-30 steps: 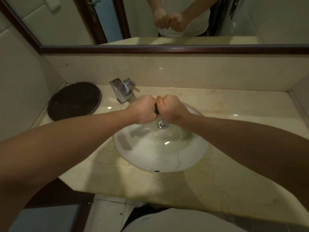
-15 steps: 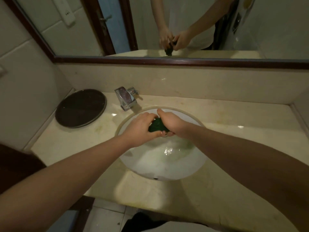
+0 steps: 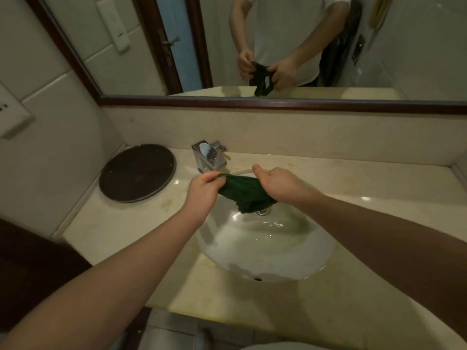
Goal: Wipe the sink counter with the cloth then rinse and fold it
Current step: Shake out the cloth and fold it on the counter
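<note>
Beige marble table (image 3: 353, 311) with a white sink (image 3: 265, 248), chrome faucet (image 3: 208, 157) and dark round tray (image 3: 137, 173) at back left. Both hands, left hand (image 3: 202, 189) and right hand (image 3: 276, 184), pinch the green cloth (image 3: 243, 194) above the basin, under a mirror (image 3: 303, 46).

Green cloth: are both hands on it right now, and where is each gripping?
Yes. The left hand pinches the green cloth at its upper left edge; the right hand grips its upper right edge. The rest hangs over the sink.
</note>
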The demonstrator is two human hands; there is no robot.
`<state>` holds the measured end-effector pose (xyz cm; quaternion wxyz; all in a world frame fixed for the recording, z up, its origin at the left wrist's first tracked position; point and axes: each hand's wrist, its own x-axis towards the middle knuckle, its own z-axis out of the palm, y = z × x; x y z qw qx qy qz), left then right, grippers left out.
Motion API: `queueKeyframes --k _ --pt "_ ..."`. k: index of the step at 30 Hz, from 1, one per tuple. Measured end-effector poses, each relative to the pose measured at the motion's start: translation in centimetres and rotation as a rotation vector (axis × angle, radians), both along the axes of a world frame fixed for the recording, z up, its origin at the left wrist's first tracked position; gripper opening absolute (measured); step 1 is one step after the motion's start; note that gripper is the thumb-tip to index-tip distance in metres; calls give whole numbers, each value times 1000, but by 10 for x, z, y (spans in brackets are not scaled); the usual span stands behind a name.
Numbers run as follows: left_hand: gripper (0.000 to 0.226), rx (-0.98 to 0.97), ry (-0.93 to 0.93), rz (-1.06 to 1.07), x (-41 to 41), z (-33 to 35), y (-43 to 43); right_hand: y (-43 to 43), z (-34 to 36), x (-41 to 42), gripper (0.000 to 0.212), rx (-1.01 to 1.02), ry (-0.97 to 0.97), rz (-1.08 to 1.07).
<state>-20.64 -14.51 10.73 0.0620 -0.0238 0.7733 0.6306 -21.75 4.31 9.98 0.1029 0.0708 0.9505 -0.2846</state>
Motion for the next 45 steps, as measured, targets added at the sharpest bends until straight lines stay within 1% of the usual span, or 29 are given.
queueKeyframes --k 2,3,5,7,8,10,13,15,17,19,21,23,26,29,32,34,37,39,41,42,43,45 --pt "21 11 14 -37 -3 10 -11 -8 5 -5 82 24 86 23" --pt "21 30 25 -43 -5 14 -17 -15 10 -8 78 -2 129 33" --pt "20 68 59 -51 -11 24 -29 -30 18 -11 71 -57 200 84" --pt "17 59 106 -93 -19 37 -43 -49 27 -12 56 -53 211 183" --pt "17 53 126 -133 -23 43 -50 -58 31 -13 46 -101 212 247" --pt "19 28 152 -225 -30 56 -65 -78 39 -15 33 -266 241 351" --pt "17 -54 183 -352 -41 71 -93 -104 58 -20 18 -414 223 337" --pt "18 -133 238 -380 -53 79 -113 -115 63 -22 17 -424 212 338" --pt "21 -197 309 -383 -65 87 -132 -124 66 -24 14 -309 229 364" --pt "22 -256 375 -373 -76 93 -151 -130 71 -26 16 -250 166 355" --pt "22 -289 418 -370 -84 96 -171 -135 76 -28 17 -303 83 307" --pt "20 -307 434 -376 -88 99 -191 -140 76 -32 17 -338 43 278" --pt "20 -328 461 -351 -91 100 -217 -147 67 -40 25 -261 48 258" --pt "24 -335 461 -309 -91 99 -238 -154 57 -42 16 -192 23 247" --pt "17 -374 430 -300 -89 94 -254 -161 49 -40 20 -127 0 243" --pt "13 -351 407 -240 -90 89 -262 -167 49 -40 23 -78 -1 233" --pt "14 -289 380 -147 -92 82 -275 -174 53 -42 25 -99 -77 237" --pt "15 -313 388 -73 -99 75 -284 -178 55 -42 28 -95 -141 263" --pt "14 -331 378 -22 -108 67 -293 -184 59 -40 29 -169 -196 233" --pt "9 -350 352 -24 -113 64 -295 -190 63 -37 28 -271 -232 200" --pt "8 -394 314 -28 -119 60 -295 -197 68 -36 27 -426 -277 167" --pt "37 -620 241 -30 -120 51 -288 -214 85 -31 23 -796 -352 84"
